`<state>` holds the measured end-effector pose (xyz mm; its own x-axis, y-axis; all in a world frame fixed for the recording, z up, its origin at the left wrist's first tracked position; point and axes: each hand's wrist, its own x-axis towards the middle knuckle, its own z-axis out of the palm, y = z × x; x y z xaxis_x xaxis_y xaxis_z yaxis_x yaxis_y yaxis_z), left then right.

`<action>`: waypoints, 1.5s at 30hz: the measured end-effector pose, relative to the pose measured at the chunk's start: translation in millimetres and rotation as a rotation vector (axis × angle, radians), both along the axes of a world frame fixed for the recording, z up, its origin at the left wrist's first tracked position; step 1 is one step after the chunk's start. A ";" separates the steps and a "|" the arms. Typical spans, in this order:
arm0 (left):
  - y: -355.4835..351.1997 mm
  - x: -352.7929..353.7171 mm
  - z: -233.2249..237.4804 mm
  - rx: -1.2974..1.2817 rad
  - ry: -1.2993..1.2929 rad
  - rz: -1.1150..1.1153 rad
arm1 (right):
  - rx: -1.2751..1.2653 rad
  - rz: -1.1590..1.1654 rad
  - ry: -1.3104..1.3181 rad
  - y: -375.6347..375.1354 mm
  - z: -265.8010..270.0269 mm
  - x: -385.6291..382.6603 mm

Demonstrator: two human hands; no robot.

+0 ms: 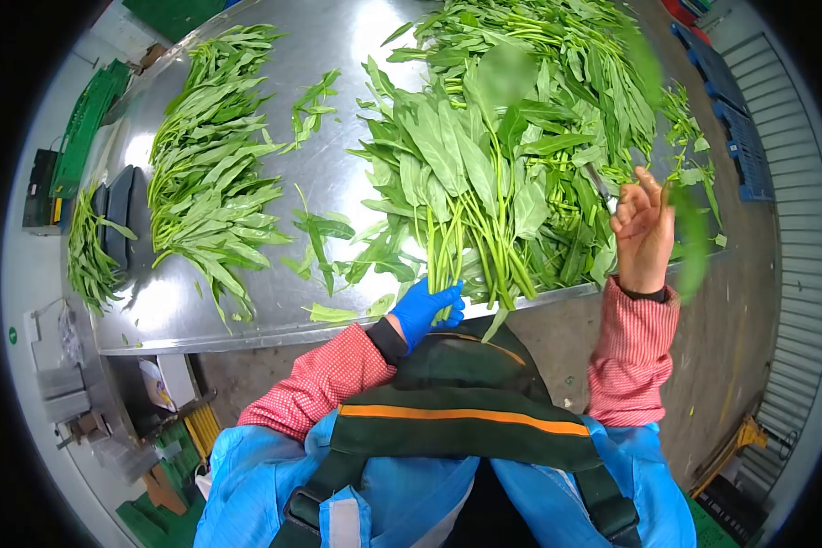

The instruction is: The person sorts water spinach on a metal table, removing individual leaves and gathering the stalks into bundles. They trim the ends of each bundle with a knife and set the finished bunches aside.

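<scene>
My left hand, in a blue glove, is closed round the lower stems of a bunch of leafy greens, which look like water spinach. The bunch lies at the table's near edge with its leaves pointing away from me. To the right, my bare right hand is raised palm-up with curled fingers. From those fingers a narrow metal knife blade juts towards the greens; its handle is hidden. A motion-blurred green leaf hangs in the air just right of my right thumb.
A large heap of greens covers the table's right side. A long row of greens lies to the left, and loose sprigs lie between. The metal table's edge is close to my body. Blue crates stand at right.
</scene>
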<state>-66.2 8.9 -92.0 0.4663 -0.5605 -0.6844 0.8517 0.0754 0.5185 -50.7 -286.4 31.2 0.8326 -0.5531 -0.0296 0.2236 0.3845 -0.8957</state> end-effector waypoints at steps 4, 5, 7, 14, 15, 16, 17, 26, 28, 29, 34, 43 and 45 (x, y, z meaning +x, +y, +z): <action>0.3 8.8 14.3 -0.016 0.132 -0.050 | -0.935 0.253 0.570 21.6 -64.3 -32.8; -0.4 8.6 13.5 -0.012 0.120 -0.068 | -1.087 0.368 0.601 54.2 -62.2 -41.7; -3.0 9.5 11.4 -0.001 0.089 -0.105 | -1.370 0.353 0.554 85.2 -65.9 -45.4; -14.2 1.6 11.2 -0.187 -0.008 0.057 | -1.047 0.502 0.356 116.6 -59.0 -52.9; -14.8 1.0 15.5 -0.119 -0.002 0.062 | -1.057 0.528 0.347 120.8 -58.9 -55.5; -14.6 1.4 22.0 -0.052 0.003 0.070 | -1.061 0.586 0.295 122.6 -61.6 -57.3; -13.3 1.8 25.5 0.018 0.007 0.080 | -1.063 0.645 0.241 124.8 -63.9 -59.2; -12.5 3.0 25.6 -0.084 0.159 0.099 | -0.148 0.331 0.126 88.1 -28.6 -56.1; -12.3 2.0 23.7 -0.080 0.143 0.075 | -0.073 0.235 0.268 60.9 -38.1 -49.1; -12.9 3.0 23.8 -0.079 0.132 0.061 | -0.297 0.284 0.394 59.1 -56.1 -50.9; -13.1 4.5 26.3 -0.055 0.094 0.054 | -1.468 0.373 0.535 94.0 -86.4 -65.2; -16.8 -1.0 14.1 -0.094 -0.081 0.053 | -1.294 0.442 0.337 120.4 -71.6 -69.7; -14.1 -0.1 14.0 -0.089 -0.101 0.039 | -1.136 0.426 0.337 119.7 -73.0 -69.7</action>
